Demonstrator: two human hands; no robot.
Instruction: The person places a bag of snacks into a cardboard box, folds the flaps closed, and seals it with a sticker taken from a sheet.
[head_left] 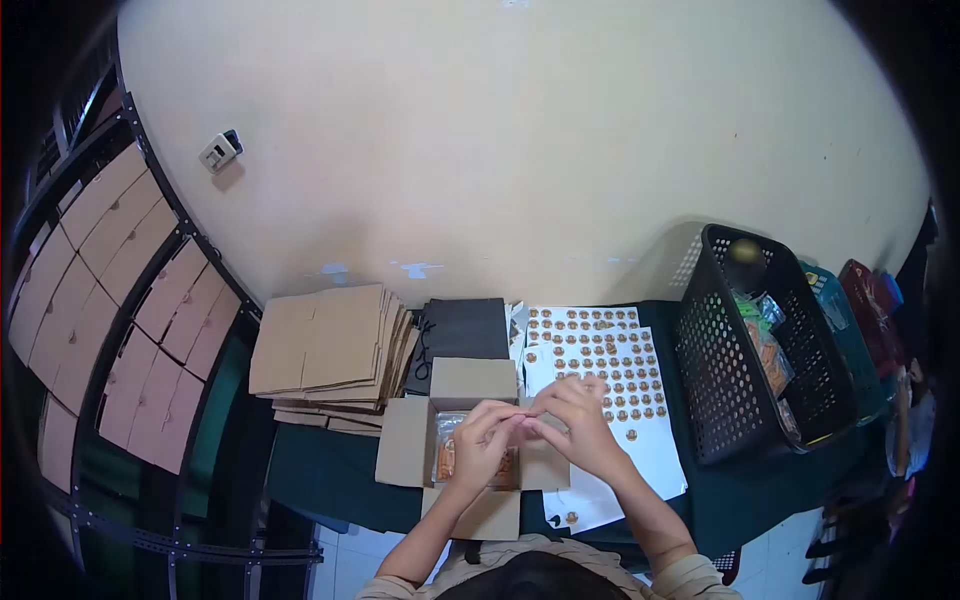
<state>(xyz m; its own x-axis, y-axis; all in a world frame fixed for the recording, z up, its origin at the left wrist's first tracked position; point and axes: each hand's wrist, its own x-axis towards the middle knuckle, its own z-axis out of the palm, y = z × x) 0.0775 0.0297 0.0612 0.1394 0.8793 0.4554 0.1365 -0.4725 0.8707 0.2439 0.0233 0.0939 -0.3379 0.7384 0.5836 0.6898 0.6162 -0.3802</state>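
Note:
My left hand (483, 438) and my right hand (572, 418) meet fingertip to fingertip, thumbs and forefingers pinched together. Whatever sits between the fingertips is too small or hidden to make out. Beneath them is a cardboard box (404, 440) with its flaps folded outward. Inside it lie clear plastic packets with orange contents (446, 462), partly covered by my left hand. Sheets of small round stickers (640, 450) lie to the right of the box, and my right hand is above their left part. One loose-looking round sticker (571, 518) shows near the lower sheet edge.
Flattened cardboard boxes (318, 340) are stacked at the left, beside a dark folder (465, 328). A black perforated basket (728, 370) with packets stands at the right. Shelves of closed cartons (150, 390) rise on the far left. A wall (500, 150) bounds the table's back.

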